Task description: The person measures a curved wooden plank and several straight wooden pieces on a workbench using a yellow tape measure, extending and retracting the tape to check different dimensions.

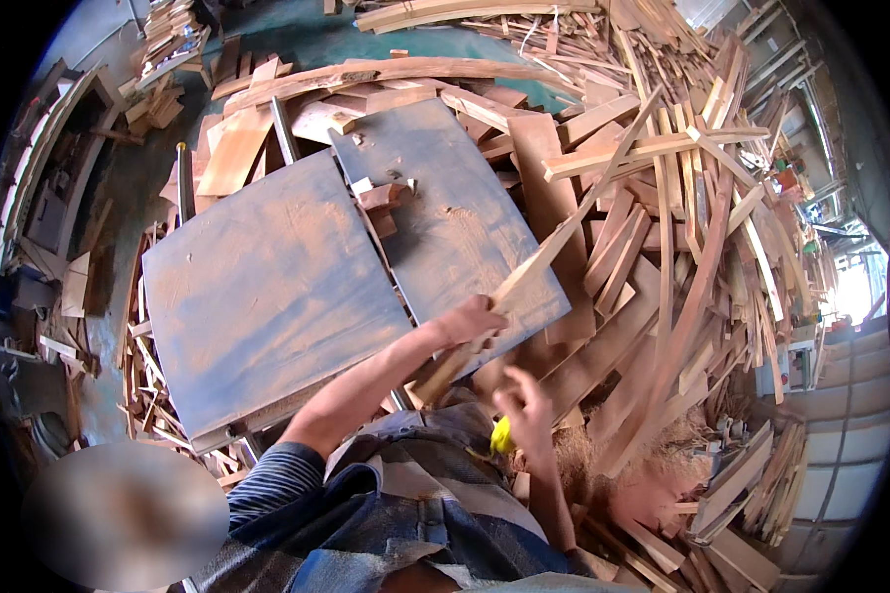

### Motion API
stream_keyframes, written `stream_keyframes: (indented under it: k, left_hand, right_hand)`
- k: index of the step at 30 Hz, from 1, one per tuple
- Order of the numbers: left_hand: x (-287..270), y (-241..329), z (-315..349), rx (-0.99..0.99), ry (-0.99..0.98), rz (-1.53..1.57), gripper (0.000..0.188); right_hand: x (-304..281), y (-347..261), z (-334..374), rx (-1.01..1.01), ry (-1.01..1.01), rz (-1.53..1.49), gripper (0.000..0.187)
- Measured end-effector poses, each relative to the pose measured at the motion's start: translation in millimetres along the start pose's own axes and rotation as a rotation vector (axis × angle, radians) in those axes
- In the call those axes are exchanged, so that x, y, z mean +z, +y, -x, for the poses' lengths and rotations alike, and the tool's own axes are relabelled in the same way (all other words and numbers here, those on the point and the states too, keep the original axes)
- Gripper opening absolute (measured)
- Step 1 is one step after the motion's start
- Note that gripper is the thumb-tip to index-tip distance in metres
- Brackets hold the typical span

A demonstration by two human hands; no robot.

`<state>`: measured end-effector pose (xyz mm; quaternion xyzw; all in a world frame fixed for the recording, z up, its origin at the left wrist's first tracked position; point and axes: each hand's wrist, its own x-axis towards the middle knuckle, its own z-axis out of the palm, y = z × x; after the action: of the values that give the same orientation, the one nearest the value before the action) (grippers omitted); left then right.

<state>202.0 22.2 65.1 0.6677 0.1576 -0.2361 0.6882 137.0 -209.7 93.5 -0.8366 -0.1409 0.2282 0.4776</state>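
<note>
My left hand [470, 324] is closed around a long, narrow wooden board [536, 267]. The board slants from near my waist up over the right part of a grey metal machine table [267, 287], out toward the wood pile. My right hand [526, 407] is slightly blurred beside my right hip, its fingers apart and off the board. Just below it, a small bright yellow thing [502, 435] shows against my clothes; its kind is unclear. Reddish-brown wood offcuts [384, 203] lie by the slot dividing the table's two dusty plates.
A large heap of loose boards and strips [663, 257] crowds the right side. Long curved-edged planks [396, 69] lie beyond the table. Sawdust [603, 460] covers the ground at my right. More wood is stacked at the far left [168, 44].
</note>
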Motion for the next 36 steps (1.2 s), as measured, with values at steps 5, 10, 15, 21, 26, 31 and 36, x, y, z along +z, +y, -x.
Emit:
stream_keyframes:
  k: [5, 10, 15, 21, 26, 31, 36]
  left_hand:
    - [-50.8, -76.2, 111.4, 0.039, 0.156, -0.464, 0.045]
    - [-55.7, -136.1, 224.2, -0.03, 0.38, -0.702, 0.033]
    - [-31.3, -194.8, 324.9, -0.004, 0.656, -0.852, 0.032]
    - [6.8, -226.3, 363.3, 0.036, 0.848, -0.915, 0.027]
    - [12.2, -216.3, 360.1, 0.022, 0.92, -0.919, 0.03]
    - [1.7, -239.2, 371.8, 0.046, 1.022, -0.97, 0.035]
    - [-40.2, -276.5, 417.3, -0.256, 1.119, -1.091, 0.034]
  right_hand:
    - [-19.4, 20.9, -75.5, 0.093, 0.138, -0.337, 0.036]
    - [-37.9, 45.2, -183.4, 0.165, 0.21, -0.503, 0.039]
    - [-21.9, 54.6, -252.3, 0.245, 0.154, -0.604, 0.053]
    - [-17.8, 67.5, -282.4, 0.225, 0.064, -0.759, 0.053]
    - [-32.8, 65.1, -301.3, 0.251, -0.028, -0.802, 0.042]
    - [-16.0, 48.3, -321.1, 0.196, 0.065, -0.666, 0.036]
    - [26.7, 35.9, -284.6, 0.27, -0.14, -0.9, 0.042]
